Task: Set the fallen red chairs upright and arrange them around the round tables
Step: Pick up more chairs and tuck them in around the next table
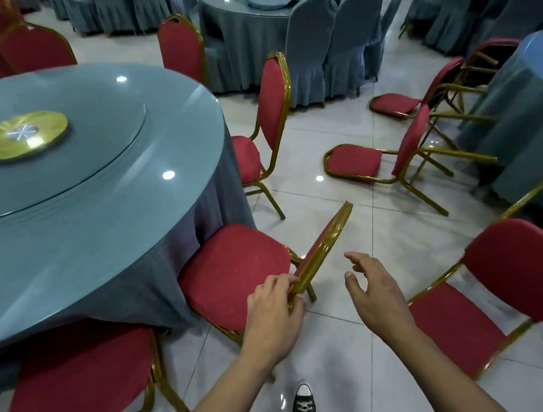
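Chair in hand: the red chair sits at lower centre of the frame, its seat tucked part-way under the drape of the round surface at left.
Backrest axis: its gold top rail runs from lower left to upper right, seen nearly edge-on; the seat faces the round surface.
Left hand: fingers curled round the near end of the rail, grasping it.
Right hand: released, fingers spread and slightly bent, just right of the rail, touching nothing.
Nearer hand: the left, already on the rail; the right is near but apart.
Fallen chairs: 2 lie on the floor at centre right and upper right, well apart from both hands, backrests flat on the tiles towards frame left, legs pointing right at the draped table.
Judgement: the held chair looks nearly placed; the next reach probably goes up and right.
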Motion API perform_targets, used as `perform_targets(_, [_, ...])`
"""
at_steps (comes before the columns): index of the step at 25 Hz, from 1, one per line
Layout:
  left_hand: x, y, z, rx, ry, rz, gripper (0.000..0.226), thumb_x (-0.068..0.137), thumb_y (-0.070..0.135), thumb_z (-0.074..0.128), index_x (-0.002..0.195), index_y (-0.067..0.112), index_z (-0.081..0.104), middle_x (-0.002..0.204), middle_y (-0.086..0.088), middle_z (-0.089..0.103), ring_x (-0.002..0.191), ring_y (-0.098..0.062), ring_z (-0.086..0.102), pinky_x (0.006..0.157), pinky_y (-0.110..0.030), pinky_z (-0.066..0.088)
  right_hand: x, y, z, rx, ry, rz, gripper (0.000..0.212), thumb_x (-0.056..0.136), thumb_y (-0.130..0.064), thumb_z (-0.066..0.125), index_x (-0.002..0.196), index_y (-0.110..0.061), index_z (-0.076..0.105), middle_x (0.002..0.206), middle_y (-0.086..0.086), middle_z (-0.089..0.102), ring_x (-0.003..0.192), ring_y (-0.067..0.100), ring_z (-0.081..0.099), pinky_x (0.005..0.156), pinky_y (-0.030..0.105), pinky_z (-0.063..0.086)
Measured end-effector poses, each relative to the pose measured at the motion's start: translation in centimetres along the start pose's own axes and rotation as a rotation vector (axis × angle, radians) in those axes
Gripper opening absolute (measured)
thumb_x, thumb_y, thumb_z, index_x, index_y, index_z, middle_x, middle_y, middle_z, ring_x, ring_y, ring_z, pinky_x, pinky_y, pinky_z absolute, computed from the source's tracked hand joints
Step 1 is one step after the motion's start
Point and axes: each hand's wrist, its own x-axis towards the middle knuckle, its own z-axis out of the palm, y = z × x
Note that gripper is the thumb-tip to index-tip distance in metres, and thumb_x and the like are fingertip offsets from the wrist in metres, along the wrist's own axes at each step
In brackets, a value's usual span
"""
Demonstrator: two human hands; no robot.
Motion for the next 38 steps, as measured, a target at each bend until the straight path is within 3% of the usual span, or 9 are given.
perform_targets(6, [9.3, 1.5, 3.6, -0.033, -0.021, -0.144, 0.029, 0.101, 0.037, 0.043, 0.13, 0.033, 0.05, 0.128, 0.011, 0.051, 0.111, -0.013, 0.047, 0.097, -0.034, 0.035, 11.3, 3.1, -3.5, -0.07, -0.054, -0.015, 0.037, 0.102, -0.032, 0.05, 0.137, -0.037, 0.046, 0.129, -0.011, 0.053, 0.12, 0.006, 0.052, 0.092, 0.027, 0.042])
perform_targets(10, [10.8, 1.5, 6.0, 0.074, -0.213, -0.193, 0.041, 0.106, 0.042, 0.029, 0.145, 0.033, 0.035, 0.138, 0.005, 0.043, 0.117, -0.019, 0.047, 0.102, -0.04, 0.038, 16.3, 4.2, -3.8, -0.102, -0.131, -0.045, 0.045, 0.101, -0.043, 0.05, 0.144, -0.037, 0.04, 0.139, -0.008, 0.05, 0.13, 0.013, 0.049, 0.102, 0.035, 0.045])
perform_targets(12, [10.9, 1.4, 6.9, -0.018, -0.258, -0.247, 0.043, 0.106, 0.046, 0.02, 0.148, 0.037, 0.03, 0.14, 0.006, 0.043, 0.118, -0.018, 0.047, 0.104, -0.039, 0.038, 18.9, 5.1, -2.7, -0.115, -0.196, -0.048, 0.057, 0.098, -0.055, 0.048, 0.149, -0.037, 0.032, 0.15, -0.005, 0.041, 0.139, 0.018, 0.04, 0.111, 0.042, 0.04])
perform_targets(16, [10.2, 2.2, 8.4, 0.026, -0.122, -0.372, 0.049, 0.102, 0.058, 0.014, 0.147, 0.045, 0.028, 0.139, 0.013, 0.045, 0.123, -0.013, 0.048, 0.102, -0.036, 0.038, 21.5, 8.1, 0.1, -0.102, -0.398, -0.118, 0.063, 0.093, -0.072, 0.031, 0.15, -0.049, 0.021, 0.162, -0.002, 0.017, 0.15, 0.024, 0.022, 0.119, 0.049, 0.029])
perform_targets(20, [8.9, 4.5, 11.8, 0.126, 0.23, -0.721, 0.05, 0.101, 0.063, 0.014, 0.132, 0.048, 0.049, 0.106, 0.008, 0.067, 0.087, -0.02, 0.069, 0.079, -0.04, 0.051, 22.5, 9.4, 1.6, -0.052, -0.45, -0.135, 0.085, 0.084, -0.085, 0.017, 0.156, -0.04, 0.021, 0.167, 0.004, 0.002, 0.154, 0.022, 0.0, 0.122, 0.054, 0.019])
perform_targets(23, [9.9, 5.4, 13.5, 0.087, 0.381, -0.85, 0.052, 0.103, 0.056, 0.015, 0.138, 0.046, 0.052, 0.121, -0.001, 0.065, 0.11, -0.028, 0.064, 0.104, -0.045, 0.034, 24.2, 9.3, 2.1, -0.079, -0.495, -0.23, 0.099, 0.076, -0.093, 0.007, 0.156, -0.036, 0.023, 0.168, 0.006, -0.003, 0.154, 0.021, -0.005, 0.122, 0.054, 0.016])
perform_targets(26, [11.8, 5.0, 13.6, 0.096, 0.494, -0.889, 0.054, 0.103, 0.058, 0.008, 0.151, 0.049, 0.032, 0.151, 0.002, 0.042, 0.144, -0.022, 0.034, 0.121, -0.044, 0.012, 27.1, 8.6, 2.9, -0.09, -0.571, -0.295, 0.097, 0.077, -0.092, 0.007, 0.154, -0.035, 0.021, 0.167, 0.009, -0.005, 0.153, 0.025, -0.007, 0.122, 0.055, 0.016])
perform_targets(31, [16.5, 2.1, 11.5, 0.112, 0.577, -0.913, 0.055, 0.099, 0.063, -0.003, 0.152, 0.056, 0.01, 0.165, 0.003, 0.019, 0.154, -0.014, 0.003, 0.124, -0.039, -0.009, 33.7, 4.8, 6.2, -0.153, -0.731, -0.361, 0.086, 0.082, -0.083, 0.015, 0.154, -0.037, 0.012, 0.166, 0.011, -0.008, 0.153, 0.031, -0.007, 0.123, 0.056, 0.014])
perform_targets(38, [21.3, -1.6, 8.9, 0.103, 0.596, -0.931, 0.064, 0.096, 0.068, -0.007, 0.154, 0.052, 0.016, 0.166, 0.004, 0.016, 0.155, -0.016, 0.001, 0.122, -0.036, -0.014, 39.6, 1.0, 9.6, -0.185, -0.782, -0.407, 0.089, 0.081, -0.084, 0.016, 0.156, -0.035, 0.013, 0.166, 0.013, -0.009, 0.153, 0.03, -0.01, 0.123, 0.055, 0.011])
